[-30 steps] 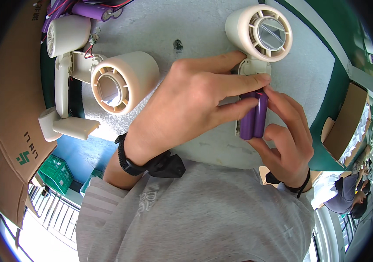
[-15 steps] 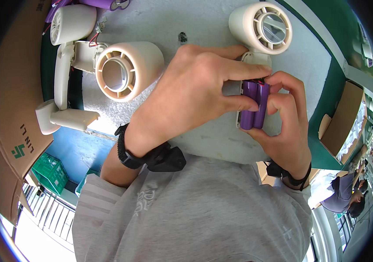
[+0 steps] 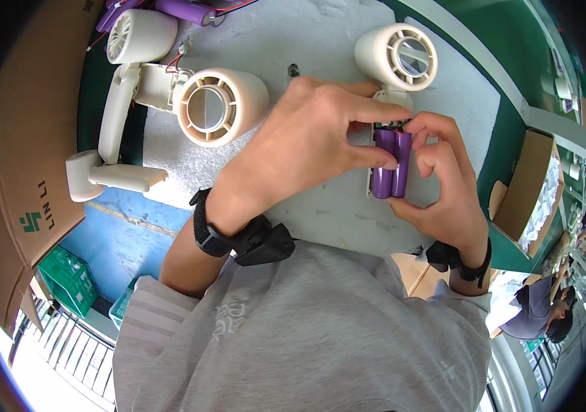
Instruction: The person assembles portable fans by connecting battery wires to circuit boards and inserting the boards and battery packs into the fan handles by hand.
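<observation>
The right hand [image 3: 447,196] pinches the purple battery pair [image 3: 383,182] between thumb at its near end and forefinger by its far end; the left hand [image 3: 296,151] rests a thumb on it, forefinger stretched apart, hidden fingers' grip unclear. Best, I judge, to press evenly and keep the far-end leads free. The pair lies along the cream handle shell [image 3: 392,99], long axis pointing away from the wearer, toward the round fan head [image 3: 377,58] on the pale tabletop [image 3: 327,223]

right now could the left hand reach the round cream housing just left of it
Probably yes: nothing visible stands between the left hand and that housing, though the hand is at the purple cells.
</observation>
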`<act>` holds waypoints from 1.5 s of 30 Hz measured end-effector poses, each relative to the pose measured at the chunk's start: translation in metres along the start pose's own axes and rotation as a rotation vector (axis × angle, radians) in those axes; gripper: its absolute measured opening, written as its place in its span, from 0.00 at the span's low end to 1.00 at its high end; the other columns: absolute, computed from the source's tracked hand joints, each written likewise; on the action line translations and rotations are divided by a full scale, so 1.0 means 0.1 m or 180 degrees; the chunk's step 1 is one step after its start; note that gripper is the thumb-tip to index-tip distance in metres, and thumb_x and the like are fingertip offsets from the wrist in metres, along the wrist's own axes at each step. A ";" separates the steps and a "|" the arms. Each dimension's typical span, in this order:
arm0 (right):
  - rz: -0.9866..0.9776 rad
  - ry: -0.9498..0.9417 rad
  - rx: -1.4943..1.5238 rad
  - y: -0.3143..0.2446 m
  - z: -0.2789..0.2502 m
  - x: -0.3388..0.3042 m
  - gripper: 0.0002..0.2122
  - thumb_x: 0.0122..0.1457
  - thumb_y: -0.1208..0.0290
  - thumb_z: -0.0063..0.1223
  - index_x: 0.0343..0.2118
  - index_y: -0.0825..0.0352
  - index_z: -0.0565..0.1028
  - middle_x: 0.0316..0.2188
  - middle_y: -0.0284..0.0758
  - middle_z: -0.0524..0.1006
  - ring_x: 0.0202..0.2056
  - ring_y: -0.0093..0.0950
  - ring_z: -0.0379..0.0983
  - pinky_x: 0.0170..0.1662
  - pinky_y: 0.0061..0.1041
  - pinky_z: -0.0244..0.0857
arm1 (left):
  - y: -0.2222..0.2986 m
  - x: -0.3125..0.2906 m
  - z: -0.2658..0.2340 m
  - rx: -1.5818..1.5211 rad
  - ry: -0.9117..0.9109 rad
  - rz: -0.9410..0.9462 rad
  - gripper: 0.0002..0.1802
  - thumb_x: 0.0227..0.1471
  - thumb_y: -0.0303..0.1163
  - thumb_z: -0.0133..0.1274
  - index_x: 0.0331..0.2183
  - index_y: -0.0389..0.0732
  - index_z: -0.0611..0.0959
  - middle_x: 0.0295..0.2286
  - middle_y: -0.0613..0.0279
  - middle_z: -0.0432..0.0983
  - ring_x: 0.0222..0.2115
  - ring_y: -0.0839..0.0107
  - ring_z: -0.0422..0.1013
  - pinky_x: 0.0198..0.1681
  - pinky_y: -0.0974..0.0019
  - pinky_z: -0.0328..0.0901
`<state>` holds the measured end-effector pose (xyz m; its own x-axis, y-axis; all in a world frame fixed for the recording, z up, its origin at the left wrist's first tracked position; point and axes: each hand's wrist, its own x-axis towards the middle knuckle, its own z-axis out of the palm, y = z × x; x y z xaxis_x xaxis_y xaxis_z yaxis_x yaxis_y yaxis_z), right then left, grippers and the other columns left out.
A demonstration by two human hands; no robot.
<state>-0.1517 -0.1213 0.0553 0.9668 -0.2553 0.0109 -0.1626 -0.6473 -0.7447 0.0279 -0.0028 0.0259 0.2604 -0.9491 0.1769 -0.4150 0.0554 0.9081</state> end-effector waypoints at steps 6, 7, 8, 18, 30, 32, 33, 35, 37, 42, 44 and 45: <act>-0.0035 -0.0127 0.0059 0.02 -0.04 0.05 0.26 0.33 0.84 0.67 0.32 0.61 0.61 0.48 0.42 0.65 0.43 0.34 0.66 0.45 0.31 0.65 | 0.00 0.03 -0.03 -0.0015 -0.0047 0.0115 0.28 0.30 0.30 0.71 0.40 0.43 0.85 0.37 0.51 0.80 0.33 0.59 0.78 0.37 0.66 0.73; -0.0013 -0.0144 0.0055 0.01 -0.04 0.05 0.26 0.33 0.85 0.67 0.33 0.61 0.61 0.48 0.42 0.64 0.43 0.34 0.66 0.46 0.31 0.65 | 0.00 0.04 -0.02 -0.0013 -0.0048 0.0116 0.28 0.30 0.30 0.71 0.40 0.43 0.85 0.37 0.51 0.80 0.33 0.59 0.78 0.37 0.66 0.73; -0.0006 -0.0147 0.0049 0.01 -0.03 0.06 0.26 0.33 0.85 0.66 0.33 0.61 0.61 0.48 0.42 0.64 0.43 0.34 0.66 0.46 0.31 0.65 | 0.00 0.04 -0.02 -0.0017 -0.0039 0.0096 0.28 0.30 0.30 0.71 0.40 0.43 0.85 0.37 0.51 0.80 0.33 0.59 0.78 0.37 0.67 0.73; 0.0330 -0.0097 0.0206 -0.10 -0.01 0.11 0.30 0.35 0.87 0.64 0.43 0.65 0.63 0.48 0.42 0.61 0.49 0.35 0.66 0.52 0.34 0.67 | 0.03 -0.01 0.02 -0.0021 0.0004 -0.0133 0.28 0.30 0.28 0.71 0.41 0.44 0.85 0.39 0.54 0.80 0.27 0.66 0.77 0.34 0.69 0.72; 0.0106 0.0300 -0.0997 -0.03 0.11 -0.22 0.34 0.35 0.74 0.72 0.52 0.67 0.73 0.51 0.41 0.68 0.49 0.38 0.69 0.50 0.33 0.68 | 0.04 0.02 0.05 -0.0227 0.0202 -0.0249 0.28 0.32 0.24 0.70 0.42 0.44 0.85 0.35 0.59 0.81 0.25 0.70 0.75 0.32 0.69 0.70; 0.0057 0.0300 -0.1378 -0.06 0.09 -0.18 0.32 0.37 0.69 0.71 0.51 0.67 0.74 0.49 0.42 0.71 0.48 0.39 0.70 0.46 0.32 0.70 | 0.06 -0.01 0.05 -0.0216 0.0144 -0.0295 0.28 0.32 0.24 0.69 0.42 0.44 0.85 0.36 0.59 0.81 0.25 0.70 0.75 0.32 0.69 0.70; 0.0024 0.0374 -0.1454 -0.08 0.06 -0.16 0.32 0.37 0.69 0.71 0.51 0.67 0.74 0.49 0.42 0.71 0.48 0.39 0.70 0.46 0.32 0.70 | 0.07 -0.01 0.05 -0.0214 0.0119 -0.0350 0.28 0.32 0.24 0.69 0.42 0.43 0.84 0.36 0.59 0.81 0.25 0.70 0.74 0.32 0.69 0.70; -0.0040 0.0255 -0.1283 -0.04 0.02 -0.13 0.29 0.39 0.70 0.71 0.50 0.67 0.75 0.48 0.42 0.72 0.45 0.39 0.72 0.43 0.31 0.70 | 0.05 0.04 0.05 -0.0163 0.0119 -0.0267 0.28 0.32 0.23 0.69 0.42 0.43 0.84 0.37 0.58 0.80 0.25 0.70 0.74 0.32 0.69 0.70; -0.0077 0.0262 -0.1247 -0.03 0.00 -0.11 0.28 0.40 0.71 0.70 0.49 0.67 0.75 0.47 0.43 0.72 0.44 0.38 0.73 0.41 0.30 0.71 | 0.07 0.02 0.03 -0.0213 0.0001 -0.0360 0.28 0.32 0.23 0.69 0.42 0.42 0.84 0.38 0.58 0.80 0.26 0.69 0.75 0.33 0.69 0.71; -0.0004 0.0482 -0.0452 -0.06 -0.01 -0.01 0.24 0.41 0.74 0.70 0.45 0.67 0.77 0.44 0.40 0.73 0.39 0.37 0.75 0.40 0.30 0.71 | 0.07 -0.01 0.04 -0.0212 0.0036 -0.0085 0.28 0.32 0.22 0.69 0.43 0.41 0.84 0.39 0.57 0.80 0.30 0.67 0.77 0.34 0.68 0.71; -0.0089 0.0414 -0.0372 -0.05 0.00 0.02 0.22 0.41 0.74 0.69 0.43 0.68 0.77 0.42 0.39 0.73 0.37 0.36 0.75 0.39 0.30 0.71 | 0.08 -0.03 0.04 -0.0202 0.0029 -0.0069 0.28 0.32 0.22 0.68 0.43 0.41 0.84 0.39 0.57 0.80 0.31 0.66 0.78 0.34 0.68 0.71; -0.0062 0.0448 -0.0396 -0.02 -0.01 0.03 0.22 0.41 0.74 0.69 0.43 0.68 0.77 0.42 0.39 0.73 0.37 0.36 0.75 0.39 0.30 0.71 | 0.07 -0.01 0.05 -0.0205 -0.0001 -0.0094 0.28 0.32 0.22 0.68 0.43 0.40 0.83 0.39 0.56 0.80 0.32 0.65 0.78 0.35 0.68 0.71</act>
<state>-0.1482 -0.1210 0.0574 0.9343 -0.3342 0.1243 -0.1756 -0.7347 -0.6553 0.0204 -0.0030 0.0306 0.2713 -0.9508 0.1495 -0.3501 0.0472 0.9355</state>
